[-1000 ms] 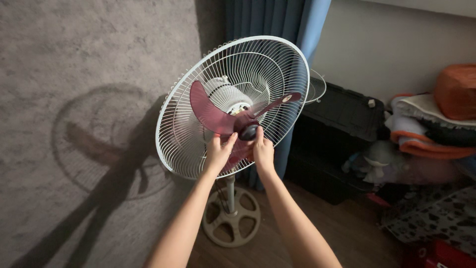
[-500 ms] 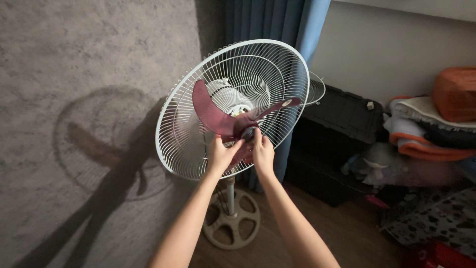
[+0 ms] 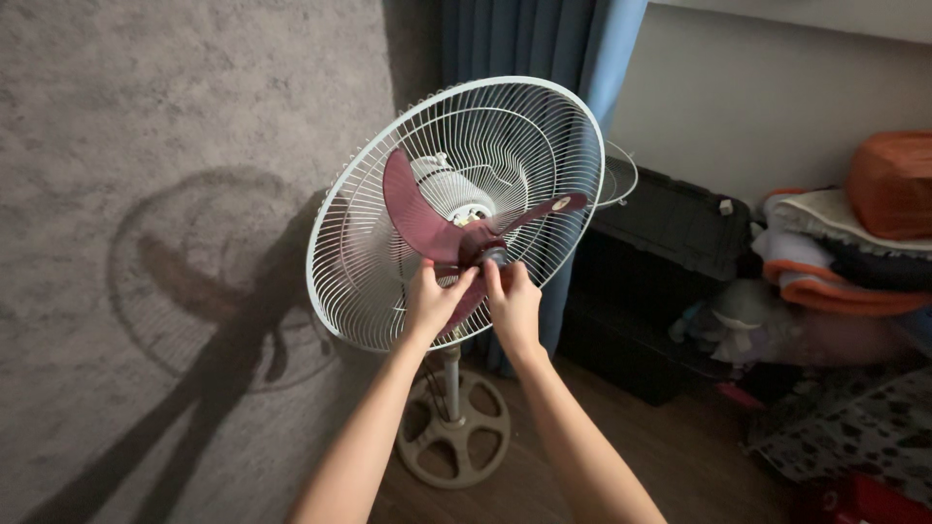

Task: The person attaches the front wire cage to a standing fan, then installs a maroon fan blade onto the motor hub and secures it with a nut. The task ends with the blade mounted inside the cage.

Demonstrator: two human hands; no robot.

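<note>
Maroon three-blade propeller (image 3: 437,218), one hub (image 3: 482,250) pinched by left hand (image 3: 434,301) and right hand (image 3: 512,303).

Pedestal fan (image 3: 456,209), centre frame, front guard off. White wire rear guard (image 3: 544,126) is round and tilted up toward the camera, filling the upper middle. Dark red three-blade impeller (image 3: 422,218) is seated on the hub: one blade points upper left, one right, one down behind the hands. White motor housing (image 3: 449,194) shows behind the blades. Pale round spoked base (image 3: 456,437) sits on the wood floor at lower centre.
</note>
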